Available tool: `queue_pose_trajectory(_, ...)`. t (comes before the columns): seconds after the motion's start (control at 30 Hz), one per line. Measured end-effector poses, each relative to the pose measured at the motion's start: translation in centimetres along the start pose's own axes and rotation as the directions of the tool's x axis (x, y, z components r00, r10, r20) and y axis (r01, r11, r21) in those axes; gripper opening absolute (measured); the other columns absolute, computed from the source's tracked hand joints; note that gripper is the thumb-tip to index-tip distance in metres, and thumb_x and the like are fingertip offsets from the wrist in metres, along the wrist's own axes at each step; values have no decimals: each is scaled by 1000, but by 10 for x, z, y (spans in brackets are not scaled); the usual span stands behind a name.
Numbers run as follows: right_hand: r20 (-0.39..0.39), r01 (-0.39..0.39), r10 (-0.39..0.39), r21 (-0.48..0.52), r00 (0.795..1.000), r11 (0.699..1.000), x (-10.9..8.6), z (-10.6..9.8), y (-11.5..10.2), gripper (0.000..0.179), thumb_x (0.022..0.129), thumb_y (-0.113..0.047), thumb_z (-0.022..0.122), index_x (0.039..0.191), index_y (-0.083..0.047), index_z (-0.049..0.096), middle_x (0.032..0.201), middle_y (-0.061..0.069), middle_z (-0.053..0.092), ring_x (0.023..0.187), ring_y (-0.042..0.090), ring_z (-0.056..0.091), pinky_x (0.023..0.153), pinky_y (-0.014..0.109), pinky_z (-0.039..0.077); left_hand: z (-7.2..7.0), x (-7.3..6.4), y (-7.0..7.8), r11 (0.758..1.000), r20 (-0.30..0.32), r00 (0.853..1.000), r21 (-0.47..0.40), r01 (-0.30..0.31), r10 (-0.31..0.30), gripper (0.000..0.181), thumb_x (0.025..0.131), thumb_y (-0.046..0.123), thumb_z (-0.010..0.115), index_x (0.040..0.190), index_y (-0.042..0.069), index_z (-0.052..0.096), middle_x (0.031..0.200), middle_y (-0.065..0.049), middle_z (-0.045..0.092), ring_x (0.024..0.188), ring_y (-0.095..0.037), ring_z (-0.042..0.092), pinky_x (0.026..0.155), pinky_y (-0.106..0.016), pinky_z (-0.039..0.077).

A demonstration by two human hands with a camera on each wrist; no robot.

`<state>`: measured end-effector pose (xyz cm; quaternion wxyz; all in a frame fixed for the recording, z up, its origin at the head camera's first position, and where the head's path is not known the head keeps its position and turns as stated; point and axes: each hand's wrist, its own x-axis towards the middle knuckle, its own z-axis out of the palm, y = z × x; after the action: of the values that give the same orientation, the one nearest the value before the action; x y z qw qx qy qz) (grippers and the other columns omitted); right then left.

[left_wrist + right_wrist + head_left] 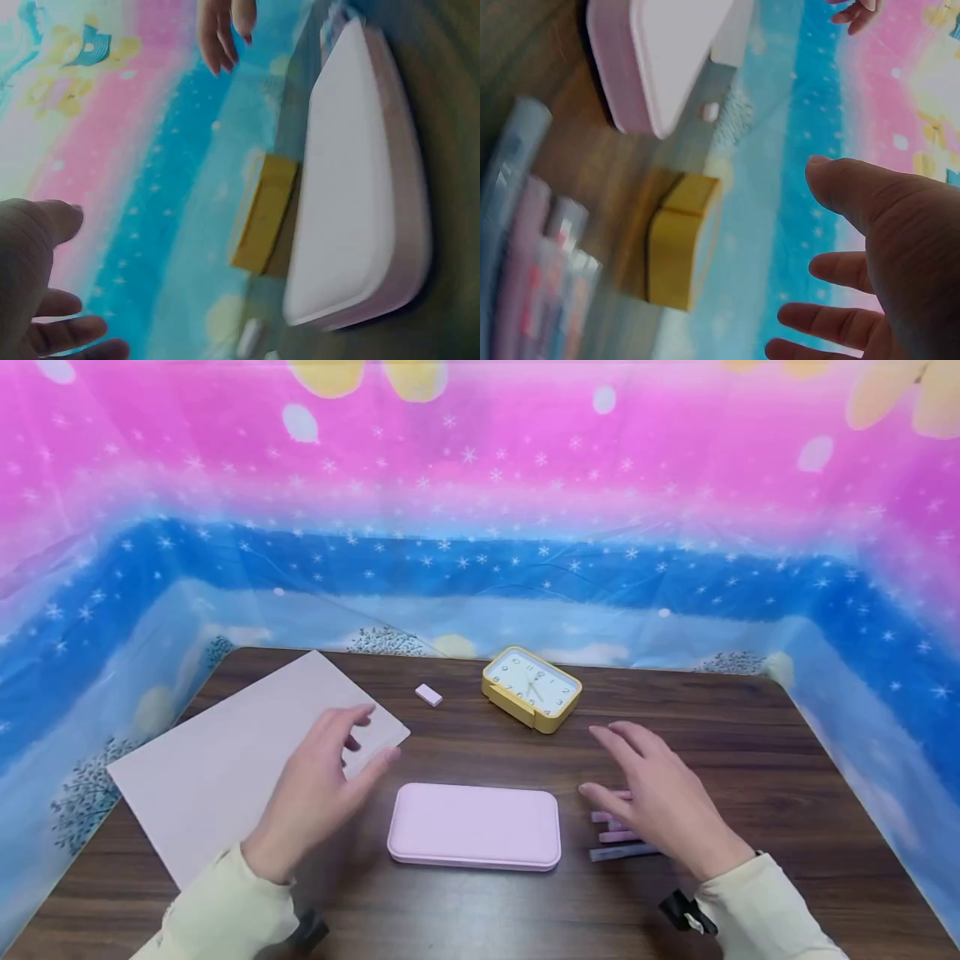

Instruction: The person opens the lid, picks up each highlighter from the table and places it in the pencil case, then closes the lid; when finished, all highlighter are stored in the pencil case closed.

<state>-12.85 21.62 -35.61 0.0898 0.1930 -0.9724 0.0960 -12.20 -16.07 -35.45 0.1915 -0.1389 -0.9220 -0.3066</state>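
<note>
Pencil case, pale pink, closed, flat on dark wood table, near front edge, centred between both hands. Also seen side-on in left wrist view and right wrist view.

Left hand raised just left of case, fingers spread and relaxed, thumb tip pointing toward case's upper left corner, holding nothing; partly over corner of board. In left wrist view fingers loose, empty.

Right hand raised just right of case, fingers extended and apart, holding nothing; hovering over pens. Contact with pens: cannot tell. In right wrist view fingers spread, empty.

Pens, several, pink, purple and grey, lying side by side on table right of case, partly hidden under right hand; blurred in right wrist view.

Board, pale, flat, rectangular, angled on table left of case, one corner near case's far left side, apart from it.

Clock, yellow rim, white face, tilted back, behind case toward far edge. Eraser, small, white, just left of clock, beside board's far corner.

Cream sleeves on both wrists. Backdrop pink and blue with snowflakes around table.
</note>
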Motion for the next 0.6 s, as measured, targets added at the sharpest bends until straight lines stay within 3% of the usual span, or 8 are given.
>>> queue_pose_trajectory(0.17,0,80,-80,32,997,996,-4,18,-9,64,85,-49,72,137,-14,56,132,10,57,123,31,55,99,51,48,15,-20,-2,998,153,987,-29,58,-53,61,87,33,74,135,3,53,122,-12,60,95,-22,62,82,-42,53)
queue_pose_trajectory(0.33,57,152,-154,45,986,987,-8,35,-19,58,83,-50,75,128,-16,62,128,6,61,122,26,57,101,47,48,25,-36,-6,996,326,942,-5,86,-79,81,80,40,80,141,0,46,134,-17,53,119,-31,57,100,-50,48)
queue_pose_trajectory(0.6,168,162,-171,67,971,985,-11,47,-28,66,78,-57,76,129,-18,61,131,5,60,123,25,56,102,49,47,40,-39,-12,998,427,903,-10,62,-52,98,68,39,88,144,-2,42,137,-18,48,125,-32,50,105,-49,45)
